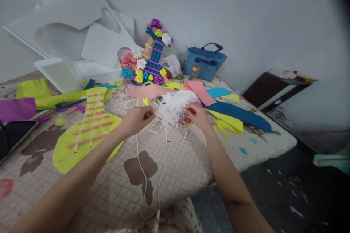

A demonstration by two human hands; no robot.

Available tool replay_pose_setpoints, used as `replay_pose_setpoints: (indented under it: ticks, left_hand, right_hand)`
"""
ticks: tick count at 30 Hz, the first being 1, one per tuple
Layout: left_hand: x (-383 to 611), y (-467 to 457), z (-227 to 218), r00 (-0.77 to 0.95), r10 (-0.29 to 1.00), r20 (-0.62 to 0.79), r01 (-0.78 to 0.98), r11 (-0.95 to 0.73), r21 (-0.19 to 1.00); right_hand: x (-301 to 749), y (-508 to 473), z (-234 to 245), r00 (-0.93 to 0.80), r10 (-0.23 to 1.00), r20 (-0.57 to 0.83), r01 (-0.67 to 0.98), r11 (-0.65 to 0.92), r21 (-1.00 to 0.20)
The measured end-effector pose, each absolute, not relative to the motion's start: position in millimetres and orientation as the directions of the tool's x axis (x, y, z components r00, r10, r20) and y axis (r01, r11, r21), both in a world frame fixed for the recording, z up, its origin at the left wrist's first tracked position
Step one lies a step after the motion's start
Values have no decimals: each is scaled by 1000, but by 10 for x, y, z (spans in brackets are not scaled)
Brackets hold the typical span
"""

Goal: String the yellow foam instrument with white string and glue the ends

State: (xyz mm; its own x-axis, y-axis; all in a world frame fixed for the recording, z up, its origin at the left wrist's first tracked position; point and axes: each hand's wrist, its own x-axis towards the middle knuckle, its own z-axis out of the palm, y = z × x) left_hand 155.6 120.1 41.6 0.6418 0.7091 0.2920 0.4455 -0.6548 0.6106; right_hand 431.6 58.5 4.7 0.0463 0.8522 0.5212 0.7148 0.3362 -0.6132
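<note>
White string (pixel 176 107) lies bundled on the table (pixel 188 156), between the hands. At left: yellow guitar-shaped cutout (pixel 85 135). Left hand (pixel 140 118): fingers curled, grip cannot be told. Right hand (pixel 198 114), set apart: fingers at the bundle's edge, grip unclear. Apparent step: untangling; next move calls for gentle easing.

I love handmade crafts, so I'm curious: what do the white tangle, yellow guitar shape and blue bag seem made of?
White tangle: matt string or yarn, from its thin, limp strands; fibre unclear.
Yellow guitar shape: seemingly matt crepe paper outside, given its creased surface; core hidden.
Blue bag: perhaps dull fabric, from its softly curved rim; plastic possible.
</note>
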Motion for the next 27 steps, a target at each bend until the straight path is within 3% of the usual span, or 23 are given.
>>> replay_pose_setpoints:
  ticks: [3, 7, 10, 13, 15, 22, 27]
  left_hand:
    - [1393, 1290, 554, 529, 763, 371, 658, -645, 389]
    - [1211, 1428, 658, 316, 816, 484, 819, -492, 296]
    - [1076, 1562, 670, 211, 860, 465, 727, -456, 513]
    - [982, 1665, 689, 156, 933, 326, 500, -359, 788]
    - [957, 1695, 712, 143, 959, 243, 373, -280, 884]
    - [965, 1709, 723, 109, 984, 142, 258, -166, 952]
    - [926, 1735, 712, 89, 987, 134, 237, -152, 960]
  right_hand:
    - [4335, 594, 40, 137, 786, 602, 743, 321, -588]
    - [4367, 594, 39, 311, 689, 655, 721, 278, -634]
    - [4390, 608, 32, 423, 689, 588, 591, 282, -756]
    - [4415, 620, 44, 509, 674, 535, 448, 323, -834]
    - [4436, 622, 64, 572, 634, 520, 373, 364, -854]
    - [4499, 590, 150, 739, 544, 397, 119, 474, -872]
    - [4599, 566, 205, 799, 482, 360, 37, 557, -830]
